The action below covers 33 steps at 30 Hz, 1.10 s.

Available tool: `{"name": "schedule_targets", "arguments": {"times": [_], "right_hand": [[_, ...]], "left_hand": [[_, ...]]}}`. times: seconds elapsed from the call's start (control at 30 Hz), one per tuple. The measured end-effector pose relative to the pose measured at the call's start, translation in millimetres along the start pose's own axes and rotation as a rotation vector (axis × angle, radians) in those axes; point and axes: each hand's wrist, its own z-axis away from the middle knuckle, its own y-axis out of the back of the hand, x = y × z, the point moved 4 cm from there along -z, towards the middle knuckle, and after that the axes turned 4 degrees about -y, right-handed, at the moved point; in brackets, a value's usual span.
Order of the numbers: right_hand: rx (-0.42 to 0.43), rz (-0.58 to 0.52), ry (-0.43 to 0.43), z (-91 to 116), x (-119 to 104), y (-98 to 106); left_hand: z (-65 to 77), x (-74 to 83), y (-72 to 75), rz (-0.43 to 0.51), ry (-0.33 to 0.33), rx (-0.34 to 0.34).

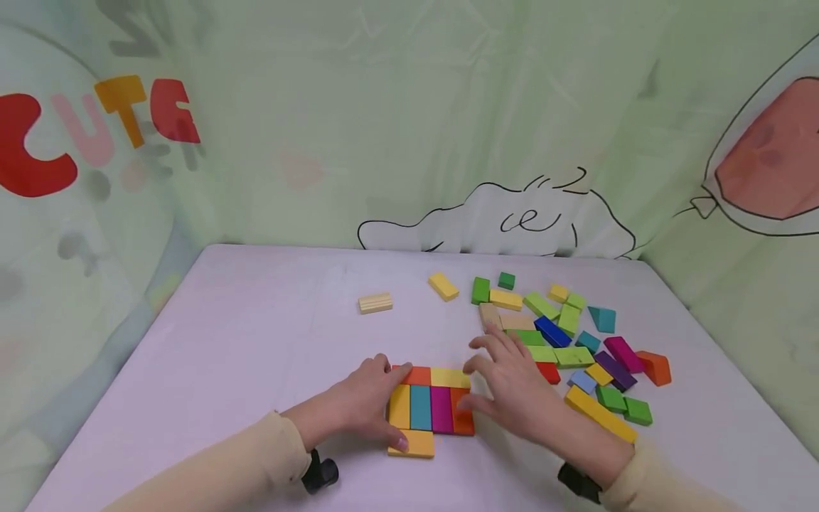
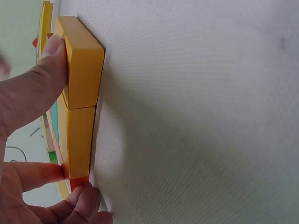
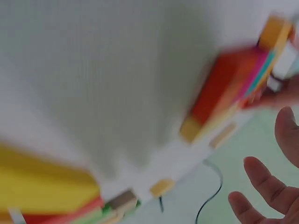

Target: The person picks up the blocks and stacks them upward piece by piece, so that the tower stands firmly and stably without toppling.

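Flat wooden blocks form a close-fitted group on the table: a red-orange block point(image 1: 417, 375) and a pale yellow block point(image 1: 451, 378) at the back, then upright yellow, teal point(image 1: 420, 408), magenta point(image 1: 441, 410) and orange point(image 1: 462, 419) ones. A yellow-orange block point(image 1: 416, 444) lies at the front left. My left hand point(image 1: 361, 398) spans the group's left side, its thumb on the front block and its fingertips at the red-orange block. My right hand point(image 1: 515, 384) is spread beside the group's right edge; in the right wrist view its fingers point(image 3: 268, 184) hold nothing.
Several loose blocks in many colours lie right of the group, among them a long yellow block point(image 1: 600, 414) near my right forearm and a blue block point(image 1: 552, 331). A striped wooden block point(image 1: 375, 304) and a yellow block point(image 1: 443, 286) lie farther back. A printed curtain point(image 1: 409, 128) hangs behind the table.
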Motion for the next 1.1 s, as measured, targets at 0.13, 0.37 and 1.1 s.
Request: {"name": "schedule_targets", "arguments": {"times": [0.13, 0.37, 1.1], "right_hand": [[-0.004, 0.049, -0.014, -55, 27, 8], [-0.292, 0.148, -0.042, -153, 62, -17], [-0.269, 0.354, 0.076, -141, 56, -31]], "left_hand": [[-1.8, -0.9, -0.8, 0.010, 0.010, 0.001], [-2.3, -5.9, -2.6, 0.033, 0.004, 0.006], [-4.3, -4.5, -2.4, 0.043, 0.022, -0.010]]}}
